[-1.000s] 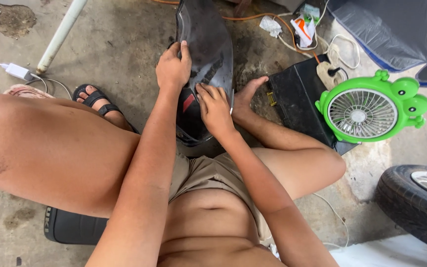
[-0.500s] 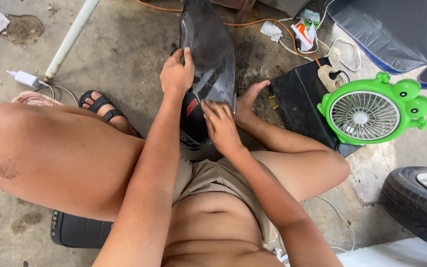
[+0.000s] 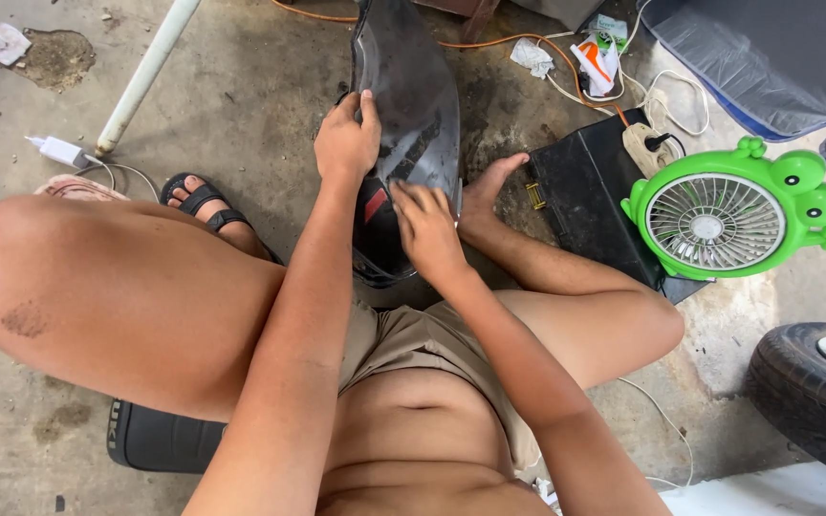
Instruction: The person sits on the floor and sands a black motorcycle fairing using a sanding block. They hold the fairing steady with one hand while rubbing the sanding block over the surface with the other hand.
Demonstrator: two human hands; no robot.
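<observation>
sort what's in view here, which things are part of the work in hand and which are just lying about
In hand:
- dark curved panel, propped between the legs
- left hand, gripping its left edge
- right hand, pressed on its lower face

Lying about:
- green frog-shaped fan
- black case
- tyre
- white pipe
- white charger
- orange cable

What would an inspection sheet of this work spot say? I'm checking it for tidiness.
Surface: bare stained concrete floor.
Job's things: dark curved plastic panel, standing on the floor between the legs.
Clutter: green frog-shaped fan, black case, crumpled paper, white pipe.
Grips: left hand holds the panel's edge; right hand presses on its lower face.
Cables: orange cable, white cord, white charger.
Surroundings: tyre, grey-blue sheet.
</observation>
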